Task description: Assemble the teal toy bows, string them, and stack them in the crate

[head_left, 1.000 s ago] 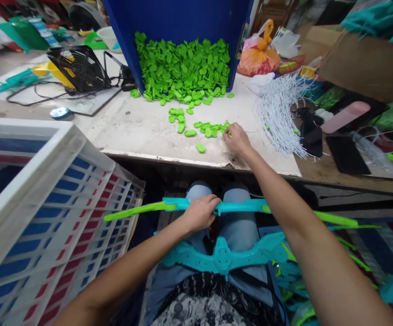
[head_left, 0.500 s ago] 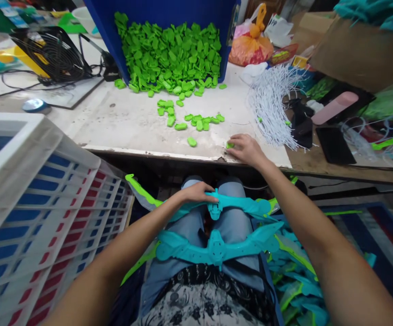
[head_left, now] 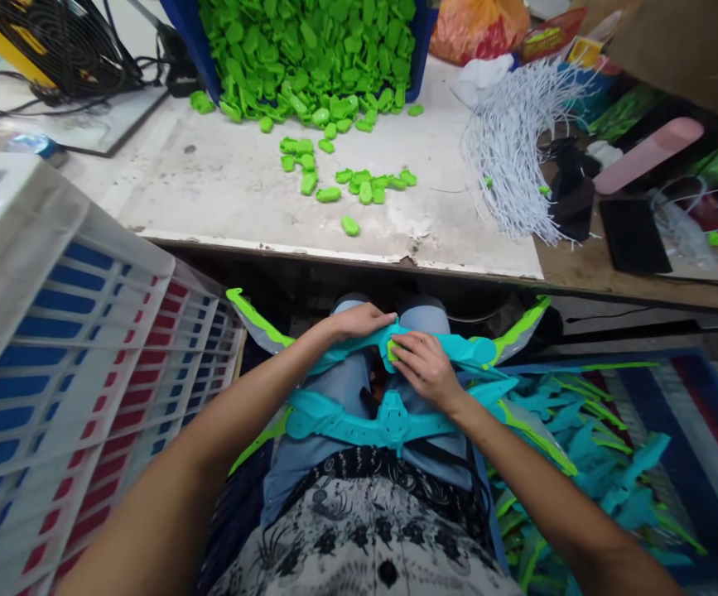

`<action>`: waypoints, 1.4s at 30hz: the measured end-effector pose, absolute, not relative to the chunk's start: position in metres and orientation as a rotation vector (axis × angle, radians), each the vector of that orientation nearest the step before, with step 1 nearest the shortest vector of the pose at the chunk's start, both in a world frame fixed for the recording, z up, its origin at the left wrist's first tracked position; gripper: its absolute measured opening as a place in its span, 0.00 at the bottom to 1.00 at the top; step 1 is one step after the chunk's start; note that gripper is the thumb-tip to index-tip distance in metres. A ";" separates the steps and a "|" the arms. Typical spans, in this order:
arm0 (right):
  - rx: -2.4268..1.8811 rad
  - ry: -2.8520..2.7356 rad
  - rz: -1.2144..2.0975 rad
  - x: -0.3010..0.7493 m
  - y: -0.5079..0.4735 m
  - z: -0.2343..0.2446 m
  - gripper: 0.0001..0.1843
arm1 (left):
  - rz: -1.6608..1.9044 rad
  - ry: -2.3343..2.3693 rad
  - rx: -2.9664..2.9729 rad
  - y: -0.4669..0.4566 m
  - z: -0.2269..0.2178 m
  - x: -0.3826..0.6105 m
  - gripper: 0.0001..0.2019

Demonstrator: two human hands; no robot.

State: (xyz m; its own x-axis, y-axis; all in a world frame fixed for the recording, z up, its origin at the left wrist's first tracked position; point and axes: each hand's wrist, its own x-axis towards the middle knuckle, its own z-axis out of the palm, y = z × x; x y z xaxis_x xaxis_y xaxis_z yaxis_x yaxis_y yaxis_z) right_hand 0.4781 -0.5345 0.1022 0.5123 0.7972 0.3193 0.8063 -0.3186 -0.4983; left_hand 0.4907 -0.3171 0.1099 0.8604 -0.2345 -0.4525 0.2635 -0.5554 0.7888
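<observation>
Across my knees lies a turquoise toy bow (head_left: pixel 451 348) with lime-green limb tips. My left hand (head_left: pixel 362 321) is closed around the bow just left of its middle. In the fingers of my right hand (head_left: pixel 426 369) is a small green plastic piece (head_left: pixel 391 351), pressed against the middle block of that bow. The fingers partly cover the piece, so I cannot tell how it sits there. A second turquoise bow (head_left: pixel 339 424) of the same kind rests nearer to me on my thighs, touched by neither hand.
A blue bin (head_left: pixel 421 62) on the worktable (head_left: pixel 228 194) spills green pieces (head_left: pixel 309 79). White cords (head_left: pixel 508 165) and a phone-like black slab (head_left: pixel 635 236) lie right. A white crate (head_left: pixel 110 331) stands at my left; a blue crate (head_left: pixel 669 360) holding bow parts (head_left: pixel 588 439) is at my right.
My right hand has come from the table edge down to the bow's middle, bringing a green piece. My left hand stays on the bow. The view has tilted downward.
</observation>
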 end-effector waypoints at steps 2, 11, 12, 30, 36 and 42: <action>-2.167 -1.263 -0.026 0.478 -0.532 0.100 0.12 | -0.660 -0.050 2.024 -0.315 0.109 0.490 0.30; -2.356 -0.791 0.089 0.479 -0.522 0.101 0.29 | -0.665 -0.191 1.994 -0.315 0.110 0.489 0.24; -2.388 -0.797 0.128 0.482 -0.520 0.101 0.31 | -0.651 -0.176 1.994 -0.316 0.110 0.489 0.23; -2.542 -0.851 0.208 0.489 -0.515 0.104 0.29 | -0.510 -0.309 2.205 -0.318 0.109 0.481 0.23; -2.265 -1.026 0.189 0.529 -0.500 0.165 0.12 | -0.196 -0.340 2.516 -0.327 0.127 0.442 0.22; -2.291 -1.470 -0.153 0.614 -0.381 0.188 0.15 | 0.151 -0.440 2.812 -0.343 0.107 0.416 0.21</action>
State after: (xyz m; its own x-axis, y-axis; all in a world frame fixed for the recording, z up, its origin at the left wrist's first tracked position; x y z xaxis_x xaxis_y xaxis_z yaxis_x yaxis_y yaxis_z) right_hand 0.6143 -0.3808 0.1877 0.4371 0.8451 0.3078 0.8903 -0.3582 -0.2811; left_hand 0.4157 -0.3433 0.1074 0.9478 -0.2833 0.1463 -0.3136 -0.9112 0.2671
